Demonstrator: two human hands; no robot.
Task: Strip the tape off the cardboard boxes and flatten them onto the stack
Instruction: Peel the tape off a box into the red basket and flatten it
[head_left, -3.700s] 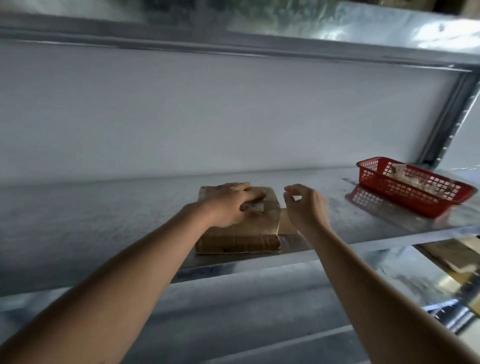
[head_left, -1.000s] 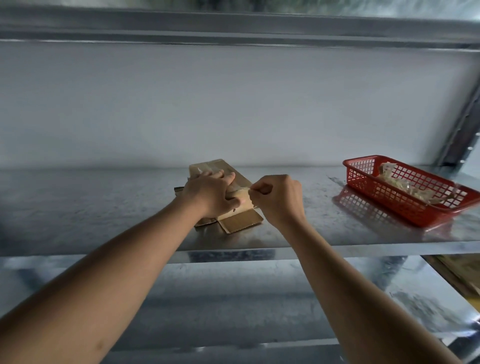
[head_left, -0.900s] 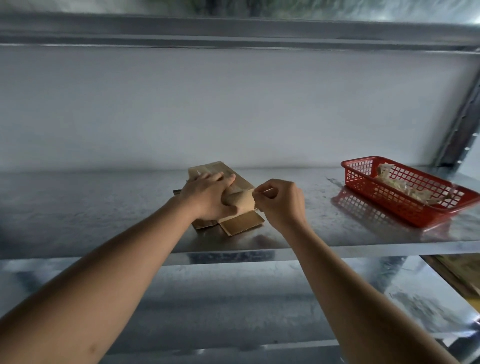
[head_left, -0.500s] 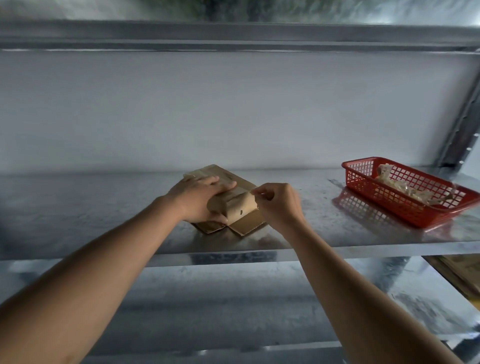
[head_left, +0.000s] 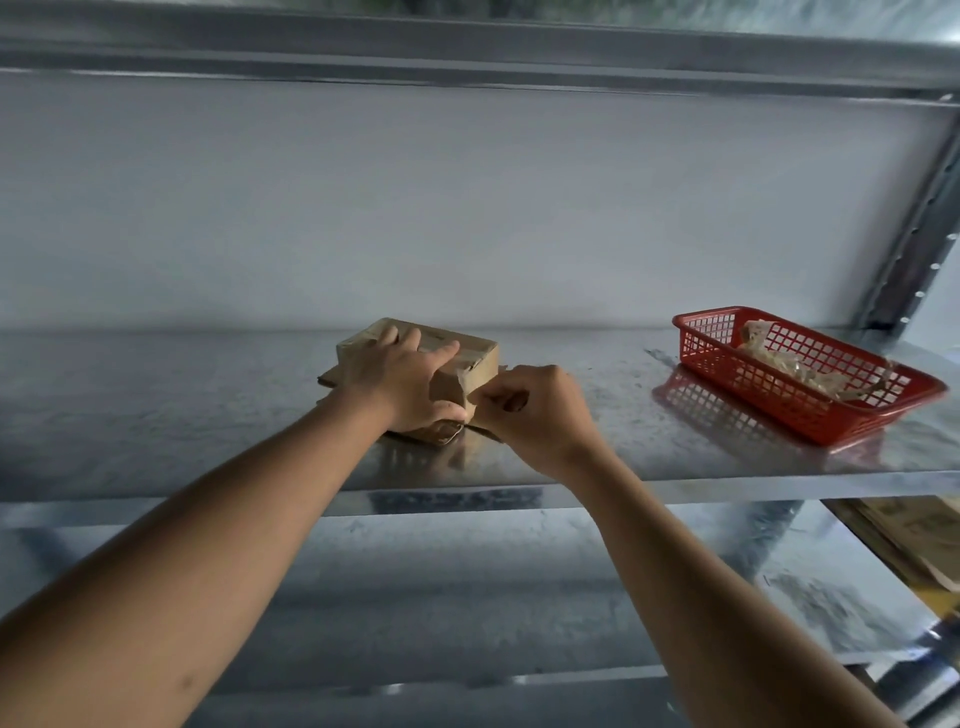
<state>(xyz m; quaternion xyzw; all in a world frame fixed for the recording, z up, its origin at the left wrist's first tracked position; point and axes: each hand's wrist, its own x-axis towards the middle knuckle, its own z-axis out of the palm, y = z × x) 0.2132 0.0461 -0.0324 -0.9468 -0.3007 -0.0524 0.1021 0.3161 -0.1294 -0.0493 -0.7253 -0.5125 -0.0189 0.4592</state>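
Observation:
A small brown cardboard box (head_left: 475, 358) stands on the metal shelf (head_left: 208, 415), on top of flat cardboard (head_left: 436, 436). My left hand (head_left: 402, 379) grips the box from above, fingers over its top and thumb on its near side. My right hand (head_left: 530, 410) pinches a strip of pale tape (head_left: 464, 387) at the box's near right corner; the strip's end is partly lifted off the cardboard.
A red plastic basket (head_left: 810, 410) holding crumpled tape scraps sits at the right of the shelf. A steel upright (head_left: 914, 244) rises behind it. Below the shelf at the right lie flat cardboard sheets (head_left: 914, 540). A grey wall closes the back.
My left hand has turned the box and set it lower on the flat cardboard. My right hand has moved down to the near right corner, still pinching the tape.

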